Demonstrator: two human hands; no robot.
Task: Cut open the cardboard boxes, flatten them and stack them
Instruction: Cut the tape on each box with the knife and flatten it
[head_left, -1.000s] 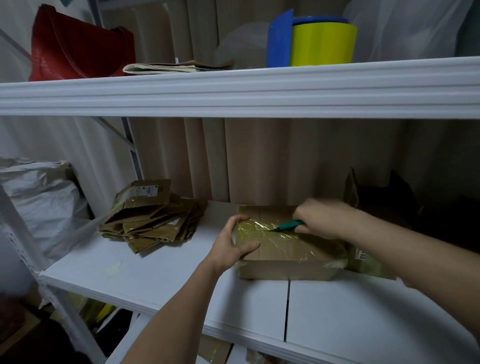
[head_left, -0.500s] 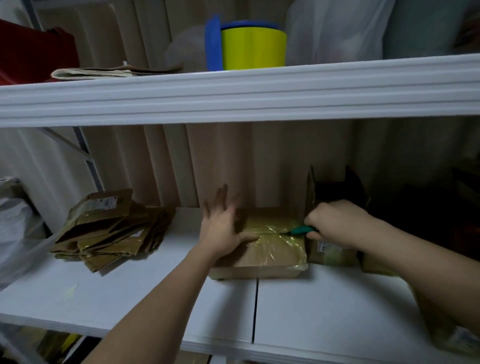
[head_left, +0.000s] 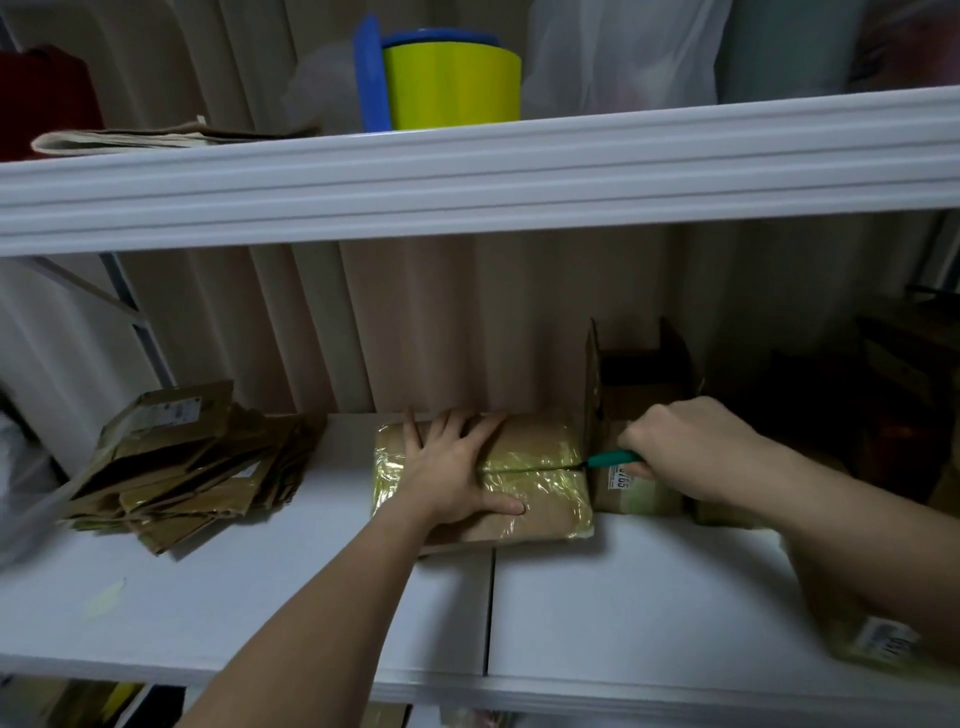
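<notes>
Risk: left hand (head_left: 457, 467) lies flat, fingers spread, on the taped box (head_left: 540, 499) on the shelf (head_left: 311, 597), while right hand (head_left: 685, 447) grips the knife (head_left: 613, 458) at the seam's right end; a slip leftward could nick it.

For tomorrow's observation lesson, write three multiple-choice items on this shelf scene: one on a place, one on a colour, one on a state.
1. Where does the pile of flattened cardboard lie?
A. left of the taped box
B. on the upper shelf
C. under the right hand

2. What colour is the cutter's handle?
A. red
B. green
C. white

3. How is the left hand placed?
A. curled round the cutter
B. hanging off the shelf
C. pressed flat on the taped box

Answers: 1 A, the pile sits at the shelf's left end. 2 B, green shows beside the right hand. 3 C, its fingers are spread on the box top.
</notes>
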